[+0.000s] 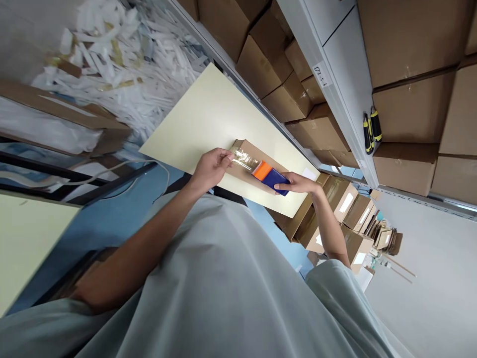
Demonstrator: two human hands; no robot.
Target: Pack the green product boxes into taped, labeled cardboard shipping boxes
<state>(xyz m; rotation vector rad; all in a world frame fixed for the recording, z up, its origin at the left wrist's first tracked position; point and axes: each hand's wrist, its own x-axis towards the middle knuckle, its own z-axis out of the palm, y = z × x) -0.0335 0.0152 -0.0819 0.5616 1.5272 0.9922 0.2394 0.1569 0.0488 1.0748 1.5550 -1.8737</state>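
Note:
A long brown cardboard box lies on a pale yellow tabletop. Above its top face, my right hand is wrapped around a dark blue tape dispenser with an orange front part. A strip of shiny clear tape runs from the dispenser to the box's left end. There, my left hand is closed, thumb and fingers pinching at the tape's end. I cannot tell how much of the strip touches the cardboard.
Shelves with stacked cartons border the table's far side. Several yellow-black cutters hang on the shelf frame. Shredded white scraps are heaped at the upper left, beside an open carton. More cartons stand to the right.

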